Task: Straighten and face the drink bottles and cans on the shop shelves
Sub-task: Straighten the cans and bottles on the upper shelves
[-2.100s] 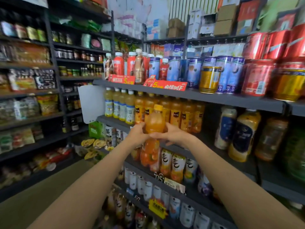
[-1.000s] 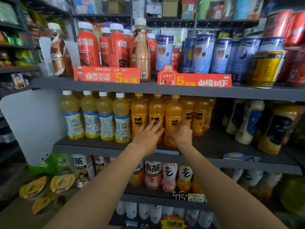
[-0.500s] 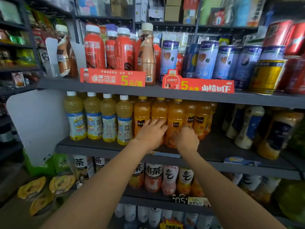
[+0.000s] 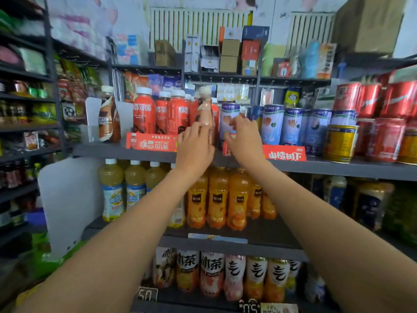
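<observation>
A brown coffee bottle with a white cap stands on the upper grey shelf between red bottles and blue-white cans. My left hand is raised to the lower part of this bottle, fingers curled against it. My right hand hovers just right of it, fingers apart, in front of a blue-white can. On the shelf below, orange juice bottles stand in a row beside pale yellow drink bottles.
Red cans and a gold can crowd the upper shelf's right end. Another brown bottle stands at its left end. Red price strips line the shelf lip. Tea bottles fill the bottom shelf; a white divider panel is at left.
Both hands have left the orange juice bottles on the middle shelf and risen to the upper shelf, around the brown coffee bottle. The view has tilted upward.
</observation>
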